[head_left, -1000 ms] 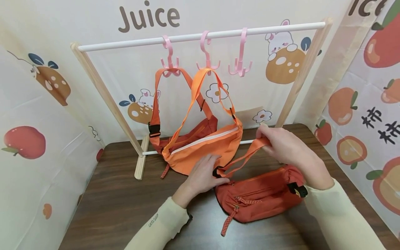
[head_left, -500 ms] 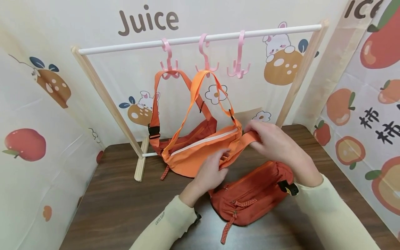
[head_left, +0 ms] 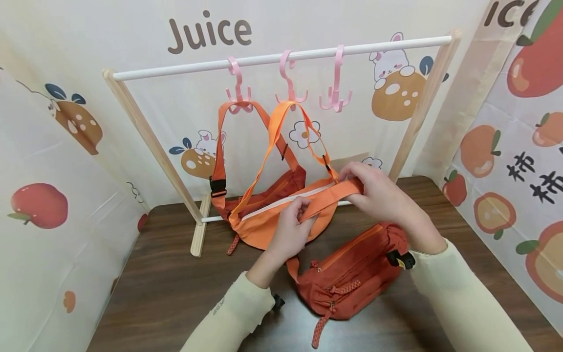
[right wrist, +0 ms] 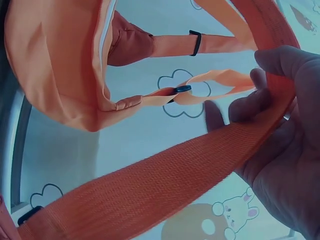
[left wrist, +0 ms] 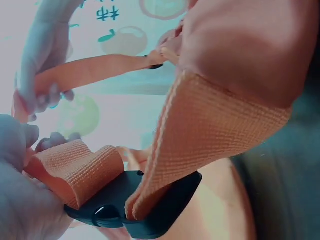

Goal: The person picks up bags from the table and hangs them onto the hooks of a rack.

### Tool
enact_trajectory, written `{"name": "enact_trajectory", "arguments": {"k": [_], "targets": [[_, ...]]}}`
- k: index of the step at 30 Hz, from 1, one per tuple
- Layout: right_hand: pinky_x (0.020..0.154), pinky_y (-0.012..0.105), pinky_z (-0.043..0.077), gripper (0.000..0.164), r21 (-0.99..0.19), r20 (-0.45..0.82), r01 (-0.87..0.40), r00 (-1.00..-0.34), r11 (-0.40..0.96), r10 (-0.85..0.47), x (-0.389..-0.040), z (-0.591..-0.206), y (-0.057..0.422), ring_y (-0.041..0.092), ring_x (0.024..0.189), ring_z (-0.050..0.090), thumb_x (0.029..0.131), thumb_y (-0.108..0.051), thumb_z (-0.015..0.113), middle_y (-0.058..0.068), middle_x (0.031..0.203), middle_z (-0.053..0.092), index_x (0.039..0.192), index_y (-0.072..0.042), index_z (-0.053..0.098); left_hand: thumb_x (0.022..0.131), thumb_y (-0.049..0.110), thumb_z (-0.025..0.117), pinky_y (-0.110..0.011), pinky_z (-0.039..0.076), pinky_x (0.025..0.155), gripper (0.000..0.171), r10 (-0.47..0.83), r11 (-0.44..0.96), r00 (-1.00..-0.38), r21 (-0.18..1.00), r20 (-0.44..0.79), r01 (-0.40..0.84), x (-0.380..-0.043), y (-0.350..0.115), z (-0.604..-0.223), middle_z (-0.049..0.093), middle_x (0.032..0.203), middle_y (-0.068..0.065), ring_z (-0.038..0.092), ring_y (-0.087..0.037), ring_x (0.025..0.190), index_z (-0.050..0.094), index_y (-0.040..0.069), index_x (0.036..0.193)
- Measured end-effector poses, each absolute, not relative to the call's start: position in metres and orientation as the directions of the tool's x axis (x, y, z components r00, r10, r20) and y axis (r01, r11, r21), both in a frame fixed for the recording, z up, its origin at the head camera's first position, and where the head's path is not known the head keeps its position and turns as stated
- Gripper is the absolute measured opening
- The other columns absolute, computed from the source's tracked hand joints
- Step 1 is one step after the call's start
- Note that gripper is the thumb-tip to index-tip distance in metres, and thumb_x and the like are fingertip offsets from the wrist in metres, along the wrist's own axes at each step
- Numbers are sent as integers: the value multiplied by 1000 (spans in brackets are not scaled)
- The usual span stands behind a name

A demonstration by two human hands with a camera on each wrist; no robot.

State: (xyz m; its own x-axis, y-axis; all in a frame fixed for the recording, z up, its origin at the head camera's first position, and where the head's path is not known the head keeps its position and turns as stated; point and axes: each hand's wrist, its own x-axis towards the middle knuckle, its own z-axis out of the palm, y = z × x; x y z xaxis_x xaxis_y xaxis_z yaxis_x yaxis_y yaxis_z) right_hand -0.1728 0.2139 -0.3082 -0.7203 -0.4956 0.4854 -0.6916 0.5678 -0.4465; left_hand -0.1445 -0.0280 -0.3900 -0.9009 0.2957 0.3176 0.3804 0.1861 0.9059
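A rust-red waist bag point(head_left: 352, 278) lies on the table in the head view, its orange strap point(head_left: 327, 198) raised between both hands. My left hand point(head_left: 290, 230) pinches the strap, and in the left wrist view a black buckle point(left wrist: 110, 205) sits right by those fingers. Higher up and to the right, my right hand point(head_left: 374, 188) grips the strap where it folds over; the right wrist view has the webbing point(right wrist: 165, 185) passing across the curled fingers. Behind the raised strap, a bright orange waist bag point(head_left: 259, 227) hangs by its own strap from the middle pink hook point(head_left: 290, 88).
A wooden rack with a white rail point(head_left: 176, 68) stands at the back. Another red waist bag point(head_left: 281, 188) hangs from the left pink hook point(head_left: 238, 88). The right pink hook point(head_left: 337, 93) bears no bag. Dark wood table point(head_left: 167, 303) lies in front.
My right hand has moved left and slightly up with the strap. My left hand has come up from beside the buckle to pinch the strap. The bag on the table has shifted slightly left.
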Motion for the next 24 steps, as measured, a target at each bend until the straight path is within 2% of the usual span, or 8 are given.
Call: {"name": "enact_trajectory", "arguments": {"k": [4,8,11,14,19,24], "targets": [[65,29,44,29,-511,465,-689,-725,514,-508,-179,-307,217,17,73,51,90,12,71,4,90,65,111,-8,65,103,16,74,-28,48,60,19,252,178,-905,903,343,392,-146,-31,-380,65,91,-5,58,-15,69,64,8,117],[66,25,46,33,-578,419,-662,-743,478,-522,-183,-305,226,16,76,55,91,11,75,0,95,65,116,-8,65,99,18,79,-28,47,61,23,221,180,-906,898,361,401,-147,-34,-369,67,97,-2,57,-16,67,64,11,115],[69,24,48,36,-631,396,-641,-751,438,-529,-186,-303,235,18,82,58,91,12,74,2,99,66,121,-5,64,99,24,80,-29,43,58,26,211,200,-904,889,372,413,-147,-37,-360,66,95,-1,52,-18,61,63,13,115],[69,24,48,37,-681,401,-633,-743,368,-536,-190,-300,244,18,81,59,90,15,73,7,97,67,123,-2,64,96,29,82,-30,43,59,31,203,214,-898,877,392,431,-148,-40,-352,66,96,-1,53,-19,65,64,14,116],[70,22,53,35,-735,444,-631,-726,250,-526,-195,-295,255,20,82,65,91,19,70,13,100,70,122,4,66,96,32,82,-32,48,64,36,210,241,-877,846,433,476,-149,-44,-341,68,100,2,60,-17,75,66,16,124],[64,21,50,24,-719,495,-640,-744,270,-449,-198,-289,260,17,74,60,96,8,73,13,98,71,120,1,72,100,32,78,-34,53,70,41,245,270,-840,798,485,539,-151,-47,-333,67,101,2,63,-13,84,65,17,136]]}}
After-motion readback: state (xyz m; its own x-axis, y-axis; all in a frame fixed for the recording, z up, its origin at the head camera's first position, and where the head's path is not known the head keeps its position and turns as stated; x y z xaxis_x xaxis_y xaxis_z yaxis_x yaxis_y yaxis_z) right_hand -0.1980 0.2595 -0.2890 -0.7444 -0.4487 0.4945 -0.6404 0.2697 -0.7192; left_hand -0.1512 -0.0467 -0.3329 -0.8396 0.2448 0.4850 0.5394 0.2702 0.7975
